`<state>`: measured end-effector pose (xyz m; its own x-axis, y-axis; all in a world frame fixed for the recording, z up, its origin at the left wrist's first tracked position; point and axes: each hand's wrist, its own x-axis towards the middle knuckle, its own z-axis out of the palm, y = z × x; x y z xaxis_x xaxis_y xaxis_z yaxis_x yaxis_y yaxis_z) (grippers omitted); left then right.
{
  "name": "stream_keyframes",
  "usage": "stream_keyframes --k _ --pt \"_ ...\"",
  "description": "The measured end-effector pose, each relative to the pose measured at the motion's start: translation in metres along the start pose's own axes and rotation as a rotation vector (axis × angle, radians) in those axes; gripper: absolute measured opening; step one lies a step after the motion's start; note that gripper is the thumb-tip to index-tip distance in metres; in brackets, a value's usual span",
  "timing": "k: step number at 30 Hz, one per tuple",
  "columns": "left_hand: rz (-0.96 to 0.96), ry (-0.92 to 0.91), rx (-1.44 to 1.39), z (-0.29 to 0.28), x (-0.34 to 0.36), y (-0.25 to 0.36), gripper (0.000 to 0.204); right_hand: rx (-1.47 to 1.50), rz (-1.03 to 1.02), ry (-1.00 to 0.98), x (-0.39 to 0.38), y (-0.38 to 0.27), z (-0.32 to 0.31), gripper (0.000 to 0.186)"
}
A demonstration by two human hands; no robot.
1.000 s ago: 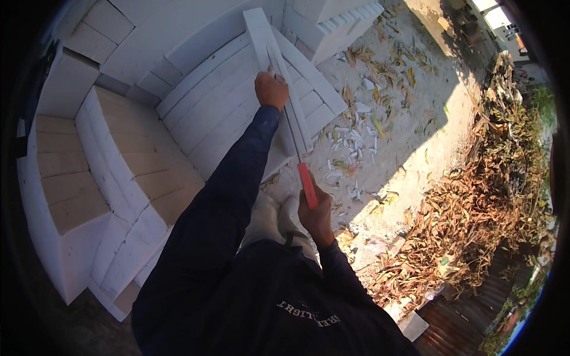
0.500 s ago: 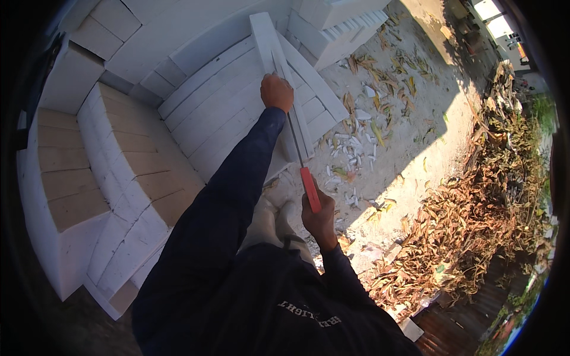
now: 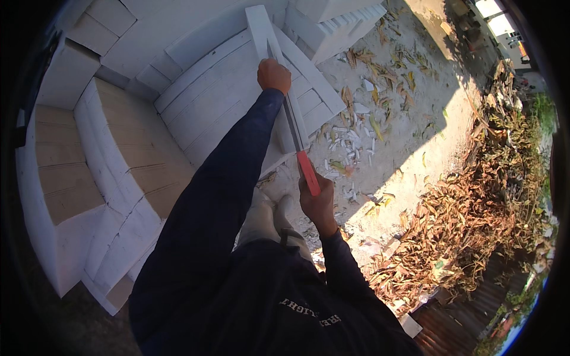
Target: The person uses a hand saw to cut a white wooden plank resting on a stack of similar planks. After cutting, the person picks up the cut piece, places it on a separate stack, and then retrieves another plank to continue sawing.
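Note:
My right hand (image 3: 318,200) is closed around the red handle (image 3: 308,173) of a handsaw. Its thin blade (image 3: 291,115) runs away from me along a long, narrow white block (image 3: 257,26), and the handle is close to the block's near end. Farther up, my left hand (image 3: 274,76) is closed over the top of that block, gripping it from above. The block lies across a low stack of white blocks (image 3: 217,95). Much of the blade is hidden by my left hand and the block.
Stacked white blocks with brownish tops (image 3: 133,139) stand at the left, and more white blocks (image 3: 338,29) stand at the far side. White offcuts (image 3: 350,142) and leaves are strewn over the sandy ground at right. A dry leaf pile (image 3: 469,202) lies beyond.
The right hand and saw have moved forward, bringing the red handle nearer the block's end. My left hand keeps its hold on the block. The whole view has shifted slightly.

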<state>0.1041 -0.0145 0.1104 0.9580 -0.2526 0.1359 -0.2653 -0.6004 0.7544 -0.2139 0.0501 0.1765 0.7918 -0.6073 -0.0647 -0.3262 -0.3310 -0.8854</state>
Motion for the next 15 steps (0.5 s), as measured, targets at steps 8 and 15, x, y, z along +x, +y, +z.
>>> stream_keyframes --k 8,15 --pt "0.013 0.053 -0.022 0.003 -0.022 -0.013 0.014 -0.047 -0.036 0.022 -0.023 -0.003 0.003 0.049" --pt "-0.005 0.022 0.018 0.0 -0.029 0.0 0.014 0.02 -0.04 0.105 -0.027 0.008 0.007 0.029"
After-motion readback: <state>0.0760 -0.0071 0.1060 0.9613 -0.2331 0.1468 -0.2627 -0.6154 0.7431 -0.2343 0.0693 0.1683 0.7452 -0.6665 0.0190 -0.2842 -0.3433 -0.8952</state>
